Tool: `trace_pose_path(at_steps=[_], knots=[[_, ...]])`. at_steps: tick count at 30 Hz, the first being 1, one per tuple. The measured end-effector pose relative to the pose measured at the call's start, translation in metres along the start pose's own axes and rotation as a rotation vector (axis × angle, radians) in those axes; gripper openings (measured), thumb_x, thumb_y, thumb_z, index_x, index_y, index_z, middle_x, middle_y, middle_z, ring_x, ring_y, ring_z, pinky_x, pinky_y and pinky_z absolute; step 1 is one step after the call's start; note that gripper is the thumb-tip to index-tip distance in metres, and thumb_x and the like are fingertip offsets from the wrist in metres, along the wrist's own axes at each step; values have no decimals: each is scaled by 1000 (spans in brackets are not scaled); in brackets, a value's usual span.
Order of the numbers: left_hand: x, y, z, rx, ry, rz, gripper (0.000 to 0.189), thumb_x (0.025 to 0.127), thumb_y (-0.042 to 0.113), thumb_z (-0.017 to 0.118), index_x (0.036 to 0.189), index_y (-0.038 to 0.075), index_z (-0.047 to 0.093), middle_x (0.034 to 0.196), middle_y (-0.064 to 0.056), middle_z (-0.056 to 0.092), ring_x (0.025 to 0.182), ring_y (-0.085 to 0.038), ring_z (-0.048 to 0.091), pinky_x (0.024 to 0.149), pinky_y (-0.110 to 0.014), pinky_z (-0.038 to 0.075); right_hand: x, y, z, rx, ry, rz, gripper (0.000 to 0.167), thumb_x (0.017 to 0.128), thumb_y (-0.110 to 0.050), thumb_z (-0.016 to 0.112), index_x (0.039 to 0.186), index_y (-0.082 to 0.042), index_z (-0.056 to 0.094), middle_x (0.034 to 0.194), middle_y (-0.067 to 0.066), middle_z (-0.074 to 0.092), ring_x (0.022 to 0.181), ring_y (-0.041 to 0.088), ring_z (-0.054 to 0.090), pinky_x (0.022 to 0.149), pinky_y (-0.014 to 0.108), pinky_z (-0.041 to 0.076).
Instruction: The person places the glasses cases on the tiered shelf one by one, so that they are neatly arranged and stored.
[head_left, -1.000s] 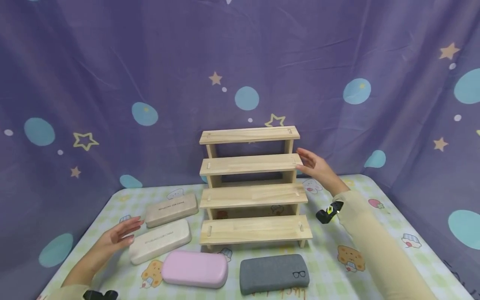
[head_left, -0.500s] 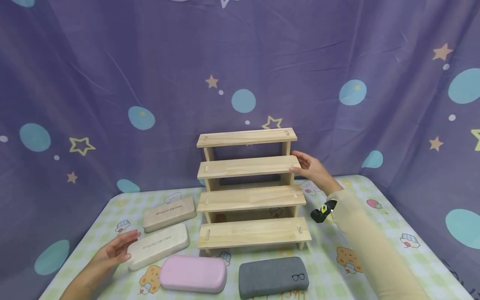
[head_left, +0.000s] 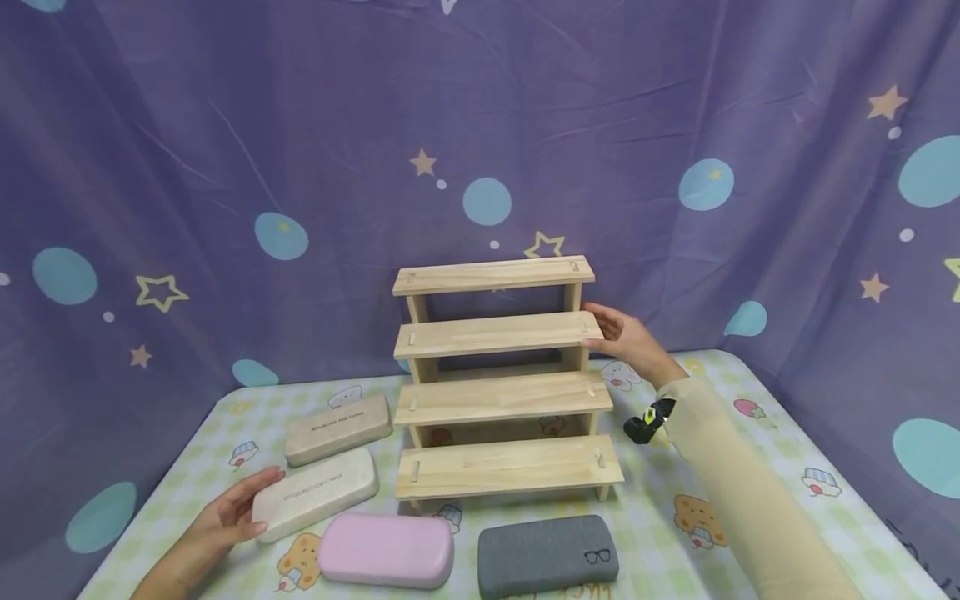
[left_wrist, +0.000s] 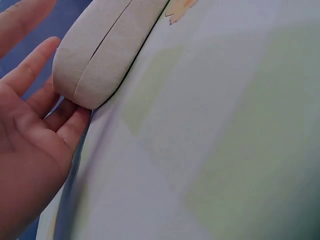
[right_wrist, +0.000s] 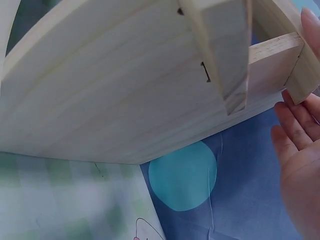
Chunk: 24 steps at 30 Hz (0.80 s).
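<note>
My left hand (head_left: 225, 517) is at the left end of an off-white glasses case (head_left: 318, 493) lying on the table. In the left wrist view, extended fingers (left_wrist: 37, 65) touch the rounded end of that case (left_wrist: 107, 50); the thumb looks apart from it. A four-step wooden display stand (head_left: 502, 396) stands at the back middle. My right hand (head_left: 630, 340) holds the right end of its second step from the top, thumb in front and fingers behind. The right wrist view has the stand's side panel (right_wrist: 110, 85) close up, the right hand (right_wrist: 305, 165) at the step's end.
A beige glasses case (head_left: 339, 431) lies behind the off-white one. Nearer the front are a pink case (head_left: 386, 550) and a grey case (head_left: 547, 556) with a glasses print. A checked cloth (head_left: 720, 467) covers the table, and a purple curtain (head_left: 337, 125) hangs close behind the stand.
My left hand has moved to the off-white case and now touches its end. My right hand has closed in on the step's end and stays there. The view has shifted slightly.
</note>
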<state>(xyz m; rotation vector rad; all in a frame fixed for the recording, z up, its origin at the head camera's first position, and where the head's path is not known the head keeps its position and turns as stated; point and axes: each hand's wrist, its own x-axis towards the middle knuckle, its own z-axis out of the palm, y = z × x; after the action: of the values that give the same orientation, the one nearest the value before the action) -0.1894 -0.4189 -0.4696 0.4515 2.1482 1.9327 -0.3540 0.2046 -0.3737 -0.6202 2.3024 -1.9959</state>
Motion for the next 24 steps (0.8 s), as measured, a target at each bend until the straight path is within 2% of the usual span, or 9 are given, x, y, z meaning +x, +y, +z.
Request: trace_pose_path(at_steps=[4,9,12,17,24], knots=[[-2,-4,-1,13,-10,-12,63,88,-10,52,145,-2,26,137,17,45,119,6,44,92,-12,38,1,3,1,-1,-1,-11,73,86,-2,66,146,5,25,147,24,30,135,36,31,91,12,40],[0,-4,0,116,21,-29,68,84,-9,59,144,-5,26,134,22,46,117,9,43,90,-10,36,0,5,2,-1,24,-12,72,86,-3,66,146,4,25,148,23,31,135,35,31,91,12,40],[2,-3,1,202,24,-16,71,81,-8,63,143,-8,27,132,26,46,115,12,42,89,-8,34,-1,4,1,6,24,-6,73,87,-3,65,147,3,25,148,23,30,136,35,29,90,12,40],[4,-2,4,329,33,13,80,76,-5,71,142,-9,26,129,30,43,114,17,38,87,-6,30,-1,4,1,-4,14,-3,74,86,-4,67,146,4,25,149,23,29,136,35,28,93,13,39],[6,-2,5,434,84,6,81,73,-3,75,142,-5,32,124,35,40,111,18,37,86,-7,30,0,3,0,-8,18,10,76,85,-6,69,147,0,27,151,17,28,137,31,29,92,13,40]])
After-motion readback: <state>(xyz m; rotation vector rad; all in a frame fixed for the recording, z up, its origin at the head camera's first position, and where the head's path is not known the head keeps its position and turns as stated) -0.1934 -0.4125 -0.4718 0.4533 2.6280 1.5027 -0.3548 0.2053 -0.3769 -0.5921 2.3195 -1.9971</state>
